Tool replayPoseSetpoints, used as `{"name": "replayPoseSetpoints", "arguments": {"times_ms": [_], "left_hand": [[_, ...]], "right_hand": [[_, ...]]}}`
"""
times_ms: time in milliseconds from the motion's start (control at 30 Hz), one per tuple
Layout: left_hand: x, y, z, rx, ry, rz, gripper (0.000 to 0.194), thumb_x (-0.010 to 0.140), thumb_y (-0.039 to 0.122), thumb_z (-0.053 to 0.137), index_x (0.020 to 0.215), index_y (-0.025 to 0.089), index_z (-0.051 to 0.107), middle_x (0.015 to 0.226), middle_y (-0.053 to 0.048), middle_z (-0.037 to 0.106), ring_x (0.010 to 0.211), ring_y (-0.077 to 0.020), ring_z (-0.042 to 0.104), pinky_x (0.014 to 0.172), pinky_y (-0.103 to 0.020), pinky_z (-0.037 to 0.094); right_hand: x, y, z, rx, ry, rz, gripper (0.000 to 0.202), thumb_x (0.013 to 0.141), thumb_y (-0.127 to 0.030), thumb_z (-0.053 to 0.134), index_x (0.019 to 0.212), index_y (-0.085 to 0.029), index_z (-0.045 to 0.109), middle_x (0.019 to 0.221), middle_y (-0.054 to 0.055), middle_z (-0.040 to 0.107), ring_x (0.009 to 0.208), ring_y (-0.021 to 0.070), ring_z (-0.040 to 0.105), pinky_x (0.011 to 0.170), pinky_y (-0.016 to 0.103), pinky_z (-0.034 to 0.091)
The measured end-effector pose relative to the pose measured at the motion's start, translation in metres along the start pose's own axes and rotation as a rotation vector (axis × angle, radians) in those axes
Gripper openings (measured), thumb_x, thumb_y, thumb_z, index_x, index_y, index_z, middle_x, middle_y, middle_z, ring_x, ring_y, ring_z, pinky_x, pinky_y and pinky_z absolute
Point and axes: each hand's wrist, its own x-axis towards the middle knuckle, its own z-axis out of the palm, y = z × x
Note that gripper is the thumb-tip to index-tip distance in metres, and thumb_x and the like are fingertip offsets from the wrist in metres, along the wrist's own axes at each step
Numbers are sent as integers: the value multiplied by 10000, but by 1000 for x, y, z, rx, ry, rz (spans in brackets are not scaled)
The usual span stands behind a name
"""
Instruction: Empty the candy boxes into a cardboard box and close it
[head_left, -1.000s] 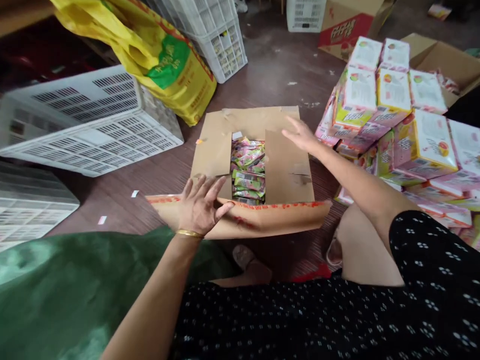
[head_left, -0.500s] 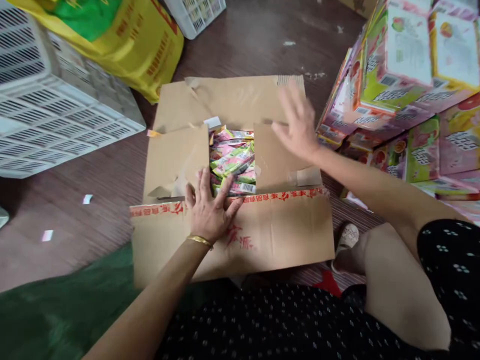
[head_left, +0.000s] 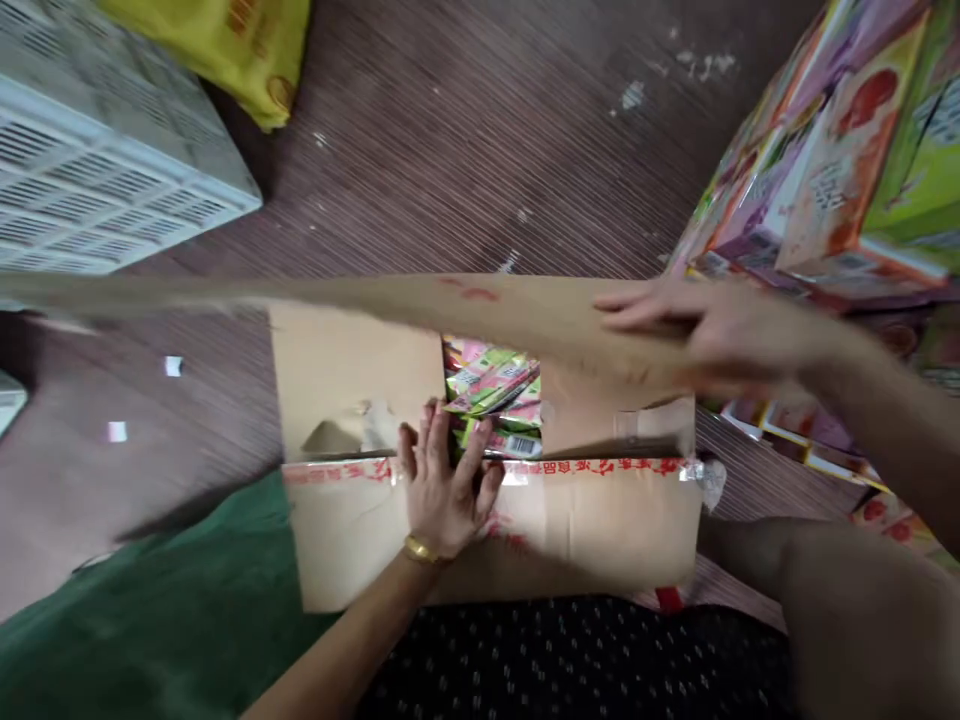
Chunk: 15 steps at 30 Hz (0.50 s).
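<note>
A cardboard box [head_left: 600, 520] stands in front of me, its near flap folded outward toward my lap. Between its two side flaps, colourful small packets [head_left: 495, 385] show through the gap. My left hand [head_left: 446, 490] lies with fingers spread on the near edge of the box, its fingertips at the packets. The far flap [head_left: 495, 300] is raised and blurred. Against that flap is my right hand [head_left: 675, 320], its fingers stretched out and partly smeared by motion.
White plastic crates [head_left: 120, 170] stand at the left, beside a yellow bag [head_left: 262, 50]. Stacked colourful boxes [head_left: 832, 190] fill the right side. Green cloth [head_left: 187, 590] lies at the lower left. Small scraps dot the brown floor [head_left: 465, 130].
The far flap has come up from lying outward, and my right hand has moved right and down with it. My left hand stays on the near edge. The view has shifted.
</note>
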Motion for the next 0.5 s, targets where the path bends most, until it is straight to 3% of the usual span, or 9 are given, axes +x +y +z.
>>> {"name": "replayPoseSetpoints", "arguments": {"times_ms": [100,167,267,333,400,500], "left_hand": [[-13,-4,24,42,-34,-129,436,980,475,510,1127,111,697,1161,-261,640,1218,-426,591,1083,-673,387],[-23,-1,37,7,-103,-291,518,945,581,525,1041,103,700,988,-227,647,1089,-407,619,1056,-681,400],[-39,17,40,-89,-70,-532,733,915,683,520,1230,31,641,1227,-320,575,1303,-454,494,1125,-690,338],[-44,30,24,-132,17,-673,834,945,692,472,1411,2,525,1423,-359,435,1423,-450,379,1152,-671,323],[-36,31,-2,-113,98,-772,831,986,670,422,1498,17,451,1512,-339,348,1469,-419,327,1184,-645,293],[5,2,-40,-31,119,-828,774,1026,604,413,1545,30,412,1601,-283,248,1553,-393,157,1256,-615,147]], "right_hand": [[-21,-5,12,-310,-356,-252,756,854,-704,678,1493,-319,561,1655,57,357,1564,401,263,1262,707,141],[-42,0,41,-518,-381,-242,771,923,-608,664,1593,-320,416,1704,65,214,1597,379,166,1283,697,100],[-69,5,74,-660,-363,-138,772,960,-641,582,1628,-340,338,1722,53,129,1607,380,110,1286,685,127],[-78,4,82,-700,-354,-66,747,976,-611,568,1630,-332,336,1724,51,129,1607,387,98,1285,680,147],[-81,2,83,-715,-363,-10,692,1004,-527,560,1628,-320,344,1721,50,161,1606,383,111,1287,678,148],[-81,1,82,-719,-375,61,628,1037,-451,513,1626,-311,348,1717,48,186,1607,371,119,1289,683,116]]}}
